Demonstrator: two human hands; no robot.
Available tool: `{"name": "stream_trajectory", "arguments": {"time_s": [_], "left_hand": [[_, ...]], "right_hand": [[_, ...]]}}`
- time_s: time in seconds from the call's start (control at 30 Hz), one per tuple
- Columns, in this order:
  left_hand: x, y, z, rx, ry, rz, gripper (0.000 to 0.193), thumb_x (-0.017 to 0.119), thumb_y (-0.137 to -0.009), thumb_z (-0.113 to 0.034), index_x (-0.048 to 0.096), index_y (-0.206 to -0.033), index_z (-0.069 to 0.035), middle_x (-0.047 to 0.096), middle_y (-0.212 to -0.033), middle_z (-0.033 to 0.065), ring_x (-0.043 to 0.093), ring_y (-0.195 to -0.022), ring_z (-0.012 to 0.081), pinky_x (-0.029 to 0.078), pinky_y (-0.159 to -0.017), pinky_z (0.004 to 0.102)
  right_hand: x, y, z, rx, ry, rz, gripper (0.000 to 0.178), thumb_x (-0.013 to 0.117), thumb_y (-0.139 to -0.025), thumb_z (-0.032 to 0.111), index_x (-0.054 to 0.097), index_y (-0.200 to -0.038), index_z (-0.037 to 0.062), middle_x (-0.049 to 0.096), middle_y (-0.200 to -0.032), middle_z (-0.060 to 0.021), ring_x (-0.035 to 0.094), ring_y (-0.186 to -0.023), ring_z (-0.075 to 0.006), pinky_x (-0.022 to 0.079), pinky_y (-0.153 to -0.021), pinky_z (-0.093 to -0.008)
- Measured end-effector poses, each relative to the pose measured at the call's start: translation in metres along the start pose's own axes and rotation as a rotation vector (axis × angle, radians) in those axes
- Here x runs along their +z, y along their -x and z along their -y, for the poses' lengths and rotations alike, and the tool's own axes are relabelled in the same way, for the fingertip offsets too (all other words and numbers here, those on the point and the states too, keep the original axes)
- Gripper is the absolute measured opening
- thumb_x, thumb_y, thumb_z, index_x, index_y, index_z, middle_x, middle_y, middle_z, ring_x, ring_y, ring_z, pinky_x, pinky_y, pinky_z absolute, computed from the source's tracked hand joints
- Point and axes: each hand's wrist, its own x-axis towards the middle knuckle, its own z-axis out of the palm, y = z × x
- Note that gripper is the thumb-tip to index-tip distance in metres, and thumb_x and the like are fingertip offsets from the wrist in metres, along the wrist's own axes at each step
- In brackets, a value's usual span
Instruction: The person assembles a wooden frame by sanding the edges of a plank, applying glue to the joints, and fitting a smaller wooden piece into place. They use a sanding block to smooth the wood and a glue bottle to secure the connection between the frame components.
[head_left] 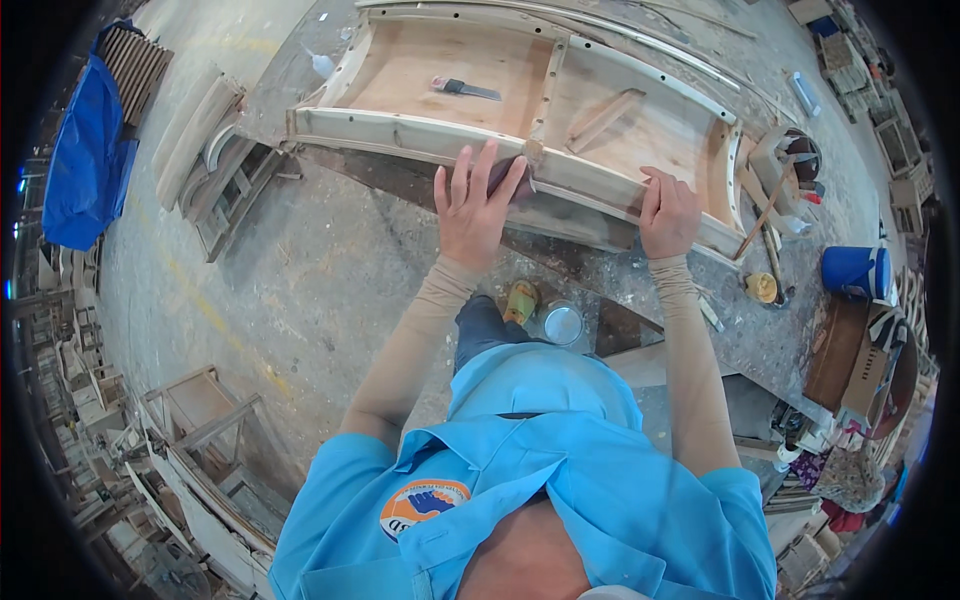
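Note:
A long wooden frame (pixel 400 132) with curved ends and two shallow compartments lies before me. My left hand (pixel 474 215) is at its near edge, by the middle divider, with a dark reddish-brown piece of sandpaper (pixel 513 181) between thumb and fingers; part of the sheet is hidden. Farther right, my right hand (pixel 669 214) curls its fingers over the same near rail. Inside the left compartment lies a small flat-bladed hand tool (pixel 467 89). A loose wood strip (pixel 606 121) leans at a slant in the right one.
Right of the frame stand an open bucket (pixel 803 152), a small yellow-filled pot (pixel 762 288) and a blue pail (pixel 856 272). Curved wooden parts (pixel 205 150) are stacked at left, near a blue tarp (pixel 88 155). A round can (pixel 563 324) stands by my foot.

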Motion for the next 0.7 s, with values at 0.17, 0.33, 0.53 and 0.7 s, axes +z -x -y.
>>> {"name": "stream_trajectory", "arguments": {"time_s": [0.17, 0.33, 0.53, 0.7], "left_hand": [[-0.006, -0.012, -0.005, -0.016, -0.012, 0.010, 0.061, 0.067, -0.079, -0.012, 0.054, -0.136, -0.030, 0.040, -0.145, 0.0021, 0.034, -0.135, 0.0296, 0.025, -0.110, 0.0509], [-0.003, 0.001, 0.002, 0.011, -0.020, -0.005, 0.060, 0.068, -0.079, -0.013, 0.055, -0.135, -0.030, 0.041, -0.144, 0.0024, 0.035, -0.134, 0.0295, 0.025, -0.109, 0.0512], [-0.007, -0.018, -0.004, -0.020, 0.000, 0.011, 0.059, 0.068, -0.079, -0.014, 0.057, -0.134, -0.029, 0.042, -0.144, 0.0013, 0.035, -0.135, 0.0288, 0.025, -0.110, 0.0501], [-0.010, -0.013, -0.003, 0.007, -0.020, 0.008, 0.059, 0.068, -0.079, -0.013, 0.056, -0.134, -0.028, 0.041, -0.146, 0.0018, 0.035, -0.134, 0.0287, 0.023, -0.111, 0.0483]], "right_hand": [[0.001, -0.001, 0.002, 0.008, -0.021, -0.002, 0.015, 0.054, -0.091, 0.012, 0.067, -0.099, 0.0129, 0.063, -0.079, -0.0039, 0.057, -0.073, -0.0229, 0.042, -0.069, -0.0367], [0.003, -0.002, -0.001, -0.019, -0.014, -0.026, 0.016, 0.054, -0.091, 0.012, 0.067, -0.099, 0.0127, 0.062, -0.079, -0.0042, 0.058, -0.073, -0.0228, 0.042, -0.069, -0.0365], [0.004, 0.002, 0.001, -0.008, -0.015, -0.002, 0.016, 0.054, -0.090, 0.011, 0.066, -0.100, 0.0127, 0.062, -0.079, -0.0042, 0.058, -0.073, -0.0225, 0.042, -0.069, -0.0363], [0.001, 0.002, 0.000, 0.000, -0.020, 0.008, 0.015, 0.055, -0.090, 0.011, 0.066, -0.099, 0.0128, 0.062, -0.078, -0.0043, 0.058, -0.073, -0.0225, 0.042, -0.069, -0.0362]]}}
